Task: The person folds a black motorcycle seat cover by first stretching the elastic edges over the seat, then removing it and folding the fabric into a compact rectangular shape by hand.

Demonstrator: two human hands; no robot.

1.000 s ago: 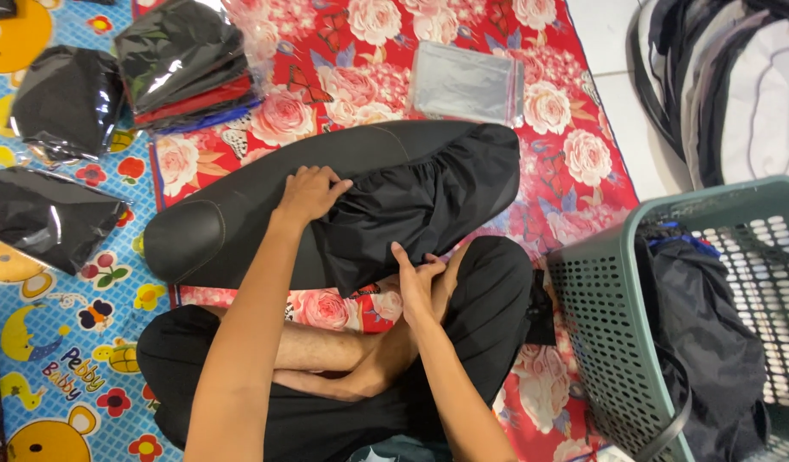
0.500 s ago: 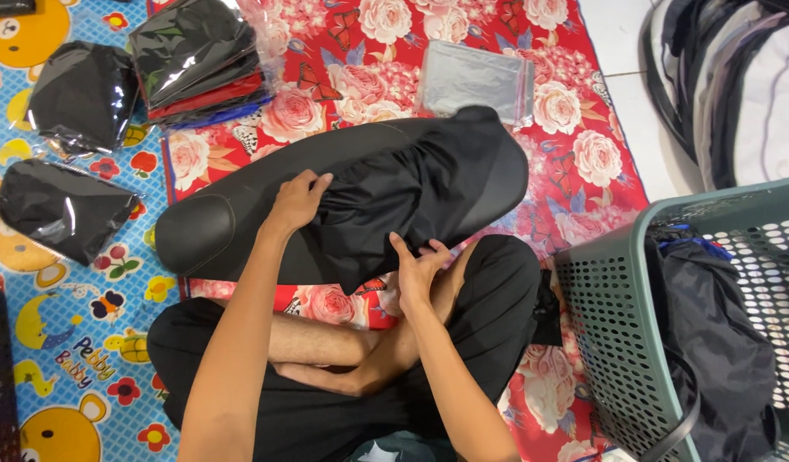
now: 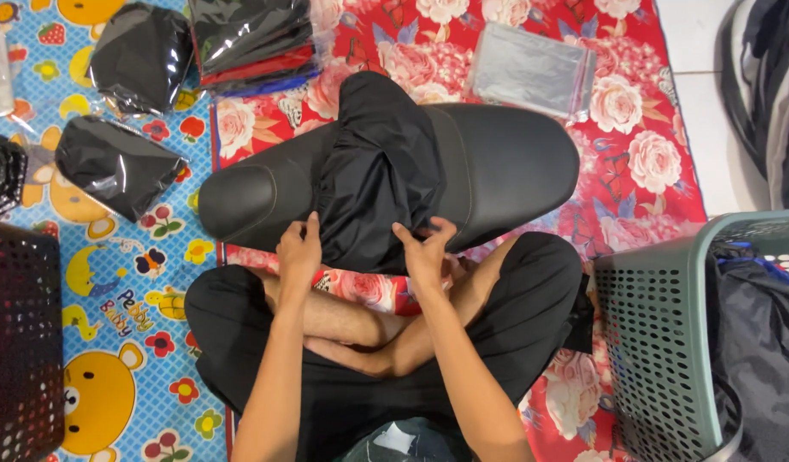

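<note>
The person sits cross-legged on the floor, and a long black seat (image 3: 497, 167) lies across in front of the knees, close enough that both arms reach it without leaning. A black cover (image 3: 377, 171) is draped over the middle of the seat, from its far edge down to its near edge.

The left hand (image 3: 298, 254) rests on the near left edge of the cover, fingers curled down on the cloth; it seems to pinch the hem, but I cannot tell how firmly. The right hand (image 3: 426, 252) is at the near right edge of the cover, fingers bent and closed on a fold of cloth. The two hands are apart, one on each side of the hanging part, so the cloth is kept spread between them.

Both ends of the seat are bare. To the right, a green basket (image 3: 659, 342) stands near the knee. Far left lie bagged black covers (image 3: 121, 167) and a stack (image 3: 253, 38) of them; far right lies a flat clear bag (image 3: 531, 68). A dark perforated crate (image 3: 18, 342) closes the near left side.
</note>
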